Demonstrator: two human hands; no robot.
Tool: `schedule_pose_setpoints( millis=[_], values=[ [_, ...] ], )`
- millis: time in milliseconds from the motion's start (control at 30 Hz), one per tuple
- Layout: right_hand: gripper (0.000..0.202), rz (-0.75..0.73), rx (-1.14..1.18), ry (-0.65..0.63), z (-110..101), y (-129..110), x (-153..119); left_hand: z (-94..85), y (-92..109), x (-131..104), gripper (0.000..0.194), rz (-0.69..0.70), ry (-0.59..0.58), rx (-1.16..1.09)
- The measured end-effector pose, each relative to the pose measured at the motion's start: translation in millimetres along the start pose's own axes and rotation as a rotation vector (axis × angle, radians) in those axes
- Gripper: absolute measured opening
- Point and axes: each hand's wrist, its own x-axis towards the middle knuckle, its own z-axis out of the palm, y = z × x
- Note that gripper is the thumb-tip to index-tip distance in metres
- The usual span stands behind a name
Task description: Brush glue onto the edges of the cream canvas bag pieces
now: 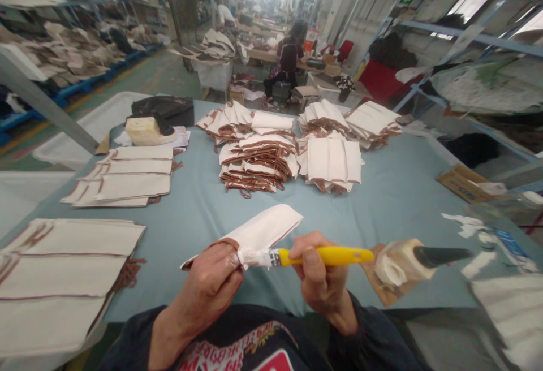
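My right hand [320, 272] is closed round a paintbrush [335, 255] with a yellow handle, held level with its bristles to the left. White paste coats the bristles, which touch the edge of a cream fabric piece [271, 227] with brown trim. My left hand [214, 275] grips the near left end of that piece; some paste shows on its fingers. To the right of my right hand, a cut-open pale plastic container [403, 263] with a dark handle sits on a piece of cardboard [382, 292].
Stacked cream fabric pieces [258, 159] with brown cords lie at the back of the blue-green table [190, 207]. Other stacks [63, 275] lie on the left. A yellowish block [148, 130] and black bag [165, 111] are at the back left. A person [289, 57] sits further off.
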Motion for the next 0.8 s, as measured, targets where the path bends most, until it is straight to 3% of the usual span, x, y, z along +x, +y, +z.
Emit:
schedule_pose_setpoints(
  millis=[133,300,400,467,567,700,800],
  values=[
    [0.042,0.198,0.136,0.036,-6.3,11.1,11.8,1.9,-1.7,-1.8,0.03,-0.022,0.007,0.004],
    [0.046,0.325,0.245,0.151,-3.3,0.5,23.8,3.0,-3.6,-0.5,0.03,-0.027,0.025,-0.01],
    [0.047,0.39,0.327,0.104,4.6,1.6,23.2,4.2,-5.8,-2.0,0.031,-0.064,0.029,-0.029],
    [0.048,0.393,0.294,0.065,5.6,7.3,22.1,5.3,-7.8,-4.5,0.031,-0.094,0.037,-0.042],
    [0.049,0.382,0.214,0.112,1.6,11.4,23.4,6.5,-10.3,-7.8,0.031,-0.13,0.046,-0.049],
    [0.048,0.38,0.271,0.106,4.6,8.1,26.4,6.7,-9.4,-7.8,0.029,-0.166,0.069,-0.053],
    [0.047,0.379,0.218,0.045,10.0,17.5,26.3,4.4,-7.2,-6.2,0.026,-0.304,0.064,-0.097]
  ],
)
